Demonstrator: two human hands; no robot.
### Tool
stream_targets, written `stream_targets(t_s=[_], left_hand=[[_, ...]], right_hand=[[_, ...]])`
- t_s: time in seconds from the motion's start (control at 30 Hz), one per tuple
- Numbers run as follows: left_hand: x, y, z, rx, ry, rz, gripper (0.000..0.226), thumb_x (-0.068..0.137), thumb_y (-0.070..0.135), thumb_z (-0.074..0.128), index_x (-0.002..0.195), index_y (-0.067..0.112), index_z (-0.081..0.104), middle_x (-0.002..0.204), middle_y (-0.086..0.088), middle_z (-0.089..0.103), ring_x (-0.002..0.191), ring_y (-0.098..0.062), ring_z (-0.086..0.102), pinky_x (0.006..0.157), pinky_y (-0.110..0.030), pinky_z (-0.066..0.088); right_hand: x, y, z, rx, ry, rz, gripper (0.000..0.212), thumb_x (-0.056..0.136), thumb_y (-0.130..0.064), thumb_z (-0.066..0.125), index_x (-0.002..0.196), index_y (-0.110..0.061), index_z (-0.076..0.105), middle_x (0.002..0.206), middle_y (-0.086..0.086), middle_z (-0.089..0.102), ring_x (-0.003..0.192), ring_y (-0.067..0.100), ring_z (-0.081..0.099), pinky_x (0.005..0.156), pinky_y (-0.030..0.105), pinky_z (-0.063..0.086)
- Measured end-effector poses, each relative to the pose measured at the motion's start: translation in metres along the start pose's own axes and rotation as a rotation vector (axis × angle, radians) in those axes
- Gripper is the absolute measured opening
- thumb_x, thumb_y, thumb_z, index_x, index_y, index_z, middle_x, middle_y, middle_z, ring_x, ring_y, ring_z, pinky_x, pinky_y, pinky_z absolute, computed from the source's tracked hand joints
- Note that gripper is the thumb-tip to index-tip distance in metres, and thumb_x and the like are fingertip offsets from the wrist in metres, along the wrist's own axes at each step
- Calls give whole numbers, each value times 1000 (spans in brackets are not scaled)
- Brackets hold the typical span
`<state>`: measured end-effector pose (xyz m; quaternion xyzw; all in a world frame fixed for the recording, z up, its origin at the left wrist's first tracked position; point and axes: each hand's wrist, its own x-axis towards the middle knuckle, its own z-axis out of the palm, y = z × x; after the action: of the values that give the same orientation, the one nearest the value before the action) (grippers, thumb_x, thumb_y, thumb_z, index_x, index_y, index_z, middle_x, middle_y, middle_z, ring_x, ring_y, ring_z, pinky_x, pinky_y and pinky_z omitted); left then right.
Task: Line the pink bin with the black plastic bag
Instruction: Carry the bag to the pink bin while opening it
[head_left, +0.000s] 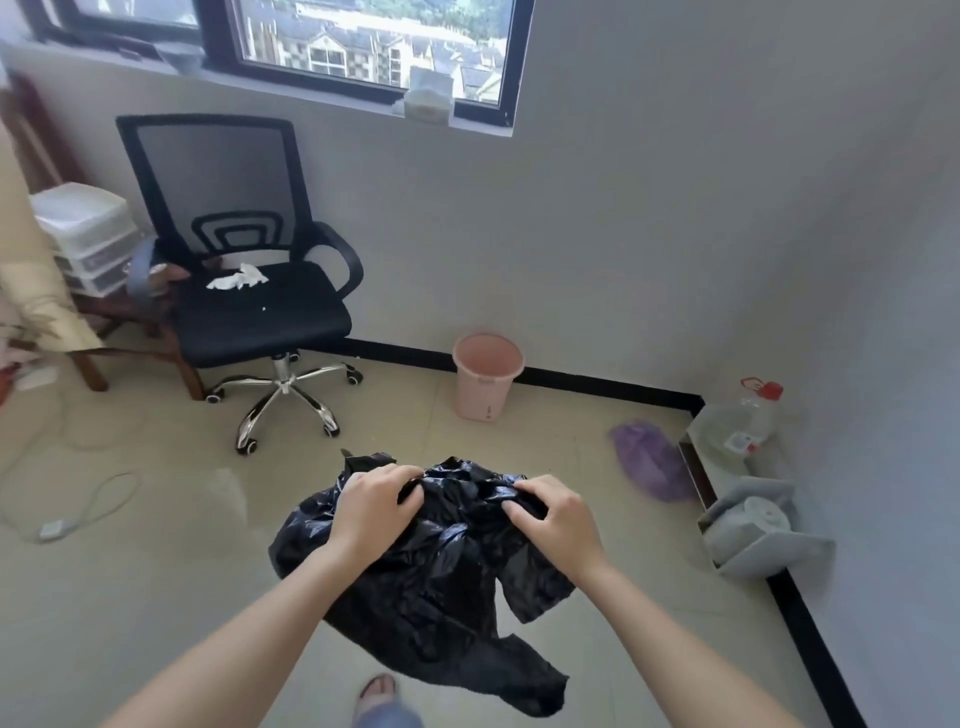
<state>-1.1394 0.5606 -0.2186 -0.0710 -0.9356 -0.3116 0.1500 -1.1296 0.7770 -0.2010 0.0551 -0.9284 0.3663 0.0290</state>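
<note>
A crumpled black plastic bag (436, 571) hangs in the air in front of me, held at its top edge by both hands. My left hand (371, 506) pinches the bag's upper left part, and my right hand (553, 512) grips its upper right. The bag droops below my wrists, above the floor. The pink bin (485, 376) stands upright and unlined on the tiled floor against the far wall, well beyond my hands and apart from the bag.
A black office chair (249, 291) with white tissue on its seat stands left of the bin. A purple cloth (649, 460), a clear jug (748, 421) and a grey holder (758, 525) lie by the right wall. White cables (88, 514) trail on the left floor.
</note>
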Motion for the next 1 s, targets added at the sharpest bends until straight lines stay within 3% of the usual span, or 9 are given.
stream_targets(t_s=[0.13, 0.43, 0.57, 0.87, 1.0], left_hand=[[71, -23, 27, -31, -14, -20, 15, 79, 6, 64, 93, 5, 69, 87, -13, 73, 81, -29, 67, 77, -40, 49], [238, -46, 85, -71, -133, 63, 18, 85, 11, 58, 99, 7, 67, 91, -11, 72, 87, -28, 65, 81, -38, 46], [283, -44, 125, -73, -204, 56, 20, 86, 12, 56, 102, 7, 66, 95, -10, 71, 90, -27, 64, 83, -38, 44], [385, -34, 205, -21, -207, -48, 17, 84, 9, 58, 98, 7, 68, 90, -10, 72, 84, -28, 65, 76, -36, 47], [423, -35, 234, 37, -182, -93, 13, 78, 5, 65, 89, 6, 71, 79, -11, 74, 81, -31, 65, 72, -41, 51]], right_hand=[[72, 11, 9, -8, 14, 30, 29, 81, -25, 67, 106, -10, 66, 106, 2, 67, 98, 17, 61, 83, 25, 44], [214, 41, -2, -68, 76, 188, 31, 82, -26, 65, 108, -10, 65, 109, 1, 66, 100, 18, 60, 84, 26, 45], [262, 72, -10, -91, 53, 257, 31, 84, -27, 61, 111, -12, 63, 114, 0, 64, 105, 19, 58, 86, 31, 45], [392, 151, -31, -26, -41, 251, 31, 85, -28, 61, 111, -12, 63, 111, 1, 64, 101, 17, 57, 82, 24, 42], [448, 175, -36, -10, -110, 226, 31, 86, -28, 59, 113, -13, 62, 111, 0, 63, 100, 16, 57, 80, 22, 41]])
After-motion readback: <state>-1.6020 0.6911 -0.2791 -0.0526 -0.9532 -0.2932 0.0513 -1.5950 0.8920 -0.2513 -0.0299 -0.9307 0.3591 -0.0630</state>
